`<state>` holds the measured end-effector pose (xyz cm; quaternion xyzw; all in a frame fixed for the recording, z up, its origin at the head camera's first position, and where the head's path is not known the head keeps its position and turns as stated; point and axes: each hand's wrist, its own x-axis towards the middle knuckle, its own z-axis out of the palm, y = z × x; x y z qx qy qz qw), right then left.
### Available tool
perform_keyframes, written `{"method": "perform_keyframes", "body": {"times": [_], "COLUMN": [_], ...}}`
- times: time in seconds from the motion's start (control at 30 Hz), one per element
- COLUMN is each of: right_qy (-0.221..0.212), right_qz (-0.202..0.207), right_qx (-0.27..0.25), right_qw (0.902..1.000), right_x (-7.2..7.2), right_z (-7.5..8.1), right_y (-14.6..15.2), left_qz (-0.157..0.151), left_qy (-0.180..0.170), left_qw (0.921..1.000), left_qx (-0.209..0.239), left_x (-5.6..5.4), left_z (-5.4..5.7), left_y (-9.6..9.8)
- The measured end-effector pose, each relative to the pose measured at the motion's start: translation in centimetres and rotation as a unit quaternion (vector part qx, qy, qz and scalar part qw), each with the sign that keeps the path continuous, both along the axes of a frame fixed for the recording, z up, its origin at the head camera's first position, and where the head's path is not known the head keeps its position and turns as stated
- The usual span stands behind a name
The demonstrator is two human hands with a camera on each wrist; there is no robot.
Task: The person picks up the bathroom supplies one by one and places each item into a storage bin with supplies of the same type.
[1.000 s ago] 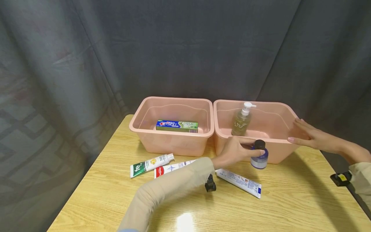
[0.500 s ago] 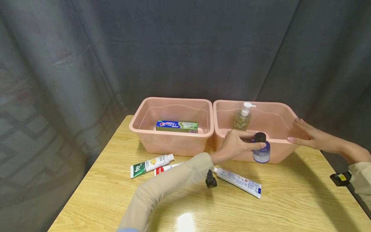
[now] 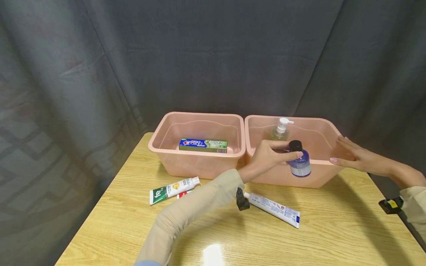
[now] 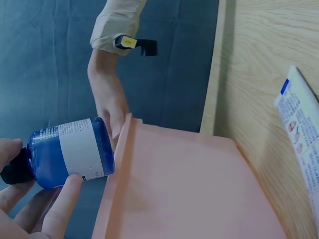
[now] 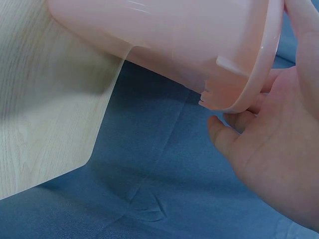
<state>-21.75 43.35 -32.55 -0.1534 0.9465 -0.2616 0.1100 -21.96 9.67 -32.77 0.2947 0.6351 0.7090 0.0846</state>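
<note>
Right hand (image 3: 367,159), fingers straight, rests above a wooden worktop (image 3: 319,244) on the rim (image 3: 323,162) of a pink bin (image 3: 321,174) holding a pump bottle (image 3: 278,134); left hand (image 3: 266,159) pinches a blue bottle (image 3: 301,168) beside its black cap (image 3: 295,145), near the bin's front.

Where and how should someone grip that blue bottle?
Likely around the shoulder of the blue bottle, just below its black cap, from the left in the head view, much as the left hand does: that end is narrower, leaving the wide base free below.
</note>
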Motion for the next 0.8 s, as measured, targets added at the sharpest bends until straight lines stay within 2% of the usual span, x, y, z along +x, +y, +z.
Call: {"method": "perform_keyframes", "body": {"times": [0.13, 0.33, 0.47, 0.73, 0.8], "right_qy": [-0.001, 0.001, -0.001, -0.003, -0.003], "right_qz": [-0.002, -0.002, -0.002, 0.001, 0.001], "right_qx": [0.002, 0.002, 0.002, -0.004, -0.002], "right_qw": [1.0000, 1.0000, 1.0000, 1.0000, 1.0000], "right_x": [0.0, 0.0, 0.1, 0.1, 0.1], "right_z": [0.0, 0.0, 0.1, 0.3, 0.3], "right_y": [-0.1, -0.1, -0.2, -0.2, -0.1], "left_qz": [-0.007, -0.025, -0.026, 0.033, 0.042], "left_qy": [-0.004, -0.047, -0.067, -0.063, -0.071], "left_qw": [0.9997, 0.9962, 0.9938, 0.9933, 0.9912], "left_qx": [0.023, 0.069, 0.084, 0.091, 0.104], "left_x": [-0.5, -1.2, -1.8, -3.0, -3.3], "left_z": [0.3, 0.5, 0.6, 0.7, 0.7], "left_y": [-0.2, -0.3, -0.4, -0.3, -0.2]}}
